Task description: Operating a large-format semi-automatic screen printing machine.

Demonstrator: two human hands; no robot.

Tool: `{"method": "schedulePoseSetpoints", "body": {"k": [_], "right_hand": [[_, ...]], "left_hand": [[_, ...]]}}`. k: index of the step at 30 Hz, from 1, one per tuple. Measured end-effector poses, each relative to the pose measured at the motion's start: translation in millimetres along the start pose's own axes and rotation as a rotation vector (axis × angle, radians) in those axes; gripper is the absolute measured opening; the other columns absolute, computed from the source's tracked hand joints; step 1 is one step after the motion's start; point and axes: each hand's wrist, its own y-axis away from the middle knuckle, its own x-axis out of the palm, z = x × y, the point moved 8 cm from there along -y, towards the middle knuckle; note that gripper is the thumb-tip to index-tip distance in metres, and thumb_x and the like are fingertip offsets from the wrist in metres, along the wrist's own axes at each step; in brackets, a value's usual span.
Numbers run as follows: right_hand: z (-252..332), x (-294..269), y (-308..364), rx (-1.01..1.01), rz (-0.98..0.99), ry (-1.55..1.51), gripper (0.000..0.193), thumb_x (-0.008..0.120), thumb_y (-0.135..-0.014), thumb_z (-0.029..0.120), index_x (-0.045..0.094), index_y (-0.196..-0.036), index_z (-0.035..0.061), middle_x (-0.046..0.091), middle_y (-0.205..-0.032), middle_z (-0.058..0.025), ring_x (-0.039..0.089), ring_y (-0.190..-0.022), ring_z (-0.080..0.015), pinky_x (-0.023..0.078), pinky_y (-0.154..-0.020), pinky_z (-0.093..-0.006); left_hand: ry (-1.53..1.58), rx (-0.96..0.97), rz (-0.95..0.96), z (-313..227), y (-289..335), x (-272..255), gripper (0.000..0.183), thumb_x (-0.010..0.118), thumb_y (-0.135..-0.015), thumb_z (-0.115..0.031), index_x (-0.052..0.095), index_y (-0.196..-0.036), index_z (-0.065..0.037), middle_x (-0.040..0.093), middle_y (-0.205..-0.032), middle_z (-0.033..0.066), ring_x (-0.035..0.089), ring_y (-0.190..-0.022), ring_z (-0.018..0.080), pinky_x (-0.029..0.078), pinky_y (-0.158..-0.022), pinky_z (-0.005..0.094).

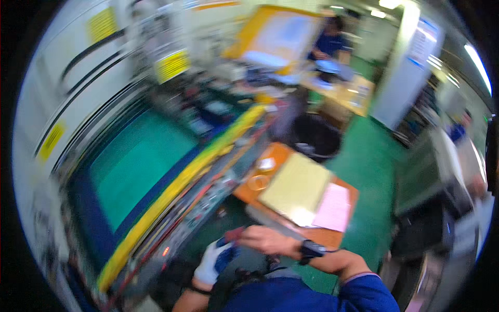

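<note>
My left hand (214,261) wears a white glove with a dark blue coating over the fingers. Motion blur smears those fingers, so their grip cannot be made out. Close beside it, my bare right hand (267,242) has a black watch (311,251) at the wrist. Its fingers are closed on a small dark red piece (234,234) whose kind is too blurred to tell. The piece lies right at the gloved fingertips, and whether the left hand also holds it is unclear. Both hands meet in front of my body, between the machine and the small table.
On my left stands a large machine with a green screen bed (148,161) and a yellow bar (182,193). Ahead, an orange-brown table (278,154) carries a yellowish board (296,188) and pink paper (332,207). Behind it stands a black bin (316,138); a person (332,41) sits farther back.
</note>
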Motion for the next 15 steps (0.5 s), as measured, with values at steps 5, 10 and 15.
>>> {"method": "schedulePoseSetpoints", "body": {"k": [5, 10, 15], "right_hand": [[18.3, 28.3, -33.1, -0.049, 0.102, 0.007, 0.043, 0.062, -0.072, 0.008, 0.062, -0.114, 0.0004, 0.059, -0.108, -0.0096, 0.059, -0.099, -0.0261, 0.050, -0.084, -0.0345], [45.6, 58.5, -70.4, -0.187, 0.190, -0.050, 0.040, 0.064, -0.072, 0.007, 0.064, -0.112, 0.0038, 0.059, -0.107, -0.0091, 0.058, -0.096, -0.0255, 0.049, -0.082, -0.0360], [-10.6, 22.1, -101.8, -0.097, -0.055, 0.054, 0.036, 0.064, -0.070, 0.001, 0.065, -0.105, 0.0075, 0.060, -0.106, -0.0122, 0.059, -0.093, -0.0301, 0.048, -0.080, -0.0419]], "left_hand": [[0.011, 0.213, -0.058, 9.7, 21.5, -49.8, 0.029, 0.059, -0.095, -0.011, 0.062, -0.119, 0.004, 0.067, -0.106, 0.0045, 0.063, -0.090, 0.0114, 0.050, -0.081, 0.0243], [-0.235, 0.376, -0.212, -14.5, 77.9, -89.0, 0.027, 0.060, -0.092, -0.006, 0.063, -0.117, 0.004, 0.069, -0.105, 0.0065, 0.063, -0.088, 0.0121, 0.051, -0.081, 0.0254], [-0.693, 0.704, -0.658, -119.5, 166.5, -119.4, 0.029, 0.064, -0.078, -0.001, 0.069, -0.106, 0.000, 0.069, -0.097, 0.0039, 0.061, -0.084, 0.0129, 0.050, -0.078, 0.0315]]}}
